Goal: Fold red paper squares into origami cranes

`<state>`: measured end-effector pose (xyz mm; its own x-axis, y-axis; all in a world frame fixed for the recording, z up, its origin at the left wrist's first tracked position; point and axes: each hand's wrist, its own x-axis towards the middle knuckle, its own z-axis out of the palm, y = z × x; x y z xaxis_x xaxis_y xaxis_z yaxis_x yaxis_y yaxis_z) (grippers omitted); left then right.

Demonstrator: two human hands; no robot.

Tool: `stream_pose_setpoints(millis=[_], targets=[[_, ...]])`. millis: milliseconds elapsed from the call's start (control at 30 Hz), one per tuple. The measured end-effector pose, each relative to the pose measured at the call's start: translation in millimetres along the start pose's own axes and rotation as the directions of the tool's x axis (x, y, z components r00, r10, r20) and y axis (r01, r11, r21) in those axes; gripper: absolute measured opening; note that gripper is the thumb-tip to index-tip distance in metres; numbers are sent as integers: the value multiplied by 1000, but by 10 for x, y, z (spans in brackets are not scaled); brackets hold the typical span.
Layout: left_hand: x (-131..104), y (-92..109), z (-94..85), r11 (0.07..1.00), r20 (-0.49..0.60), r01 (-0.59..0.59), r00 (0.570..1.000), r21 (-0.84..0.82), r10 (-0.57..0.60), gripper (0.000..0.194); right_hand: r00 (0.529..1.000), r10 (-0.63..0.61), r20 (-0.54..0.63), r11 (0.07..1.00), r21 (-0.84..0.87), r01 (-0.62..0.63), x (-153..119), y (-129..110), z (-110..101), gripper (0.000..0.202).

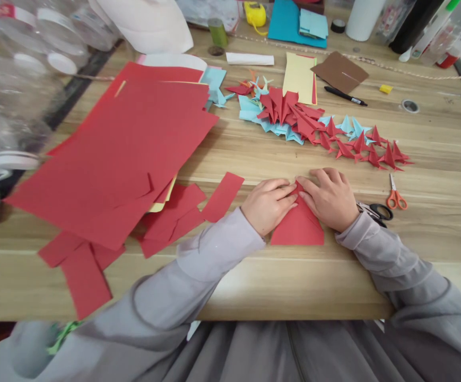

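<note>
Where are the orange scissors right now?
In the head view, the orange scissors lie to the right of the right hand, just beyond the black scissors.

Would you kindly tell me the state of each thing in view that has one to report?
Left hand: fingers on the red paper
Right hand: fingers on the same paper
Red paper: folded, narrowing toward its far end
Large red sheets: loosely stacked, uneven edges
Orange scissors: closed
Black-handled scissors: partly hidden, cannot tell whether open
Pen: lying on its side
Brown paper: lying flat
</note>
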<state>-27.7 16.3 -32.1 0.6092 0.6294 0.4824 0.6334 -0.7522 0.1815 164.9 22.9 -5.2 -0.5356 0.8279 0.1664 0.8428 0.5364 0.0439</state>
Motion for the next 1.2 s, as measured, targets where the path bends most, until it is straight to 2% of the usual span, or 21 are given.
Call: stream_pose_setpoints(millis=[700, 1200], targets=[[4, -5, -9, 1000, 5, 0, 1000, -10, 0, 23, 1000, 27, 7, 999, 25, -27, 22, -24, -29, 46], [14, 4, -16, 999, 11, 10, 1000, -31, -10, 24, 1000, 11, 6, 1000, 13, -11, 8, -14, -16, 39]])
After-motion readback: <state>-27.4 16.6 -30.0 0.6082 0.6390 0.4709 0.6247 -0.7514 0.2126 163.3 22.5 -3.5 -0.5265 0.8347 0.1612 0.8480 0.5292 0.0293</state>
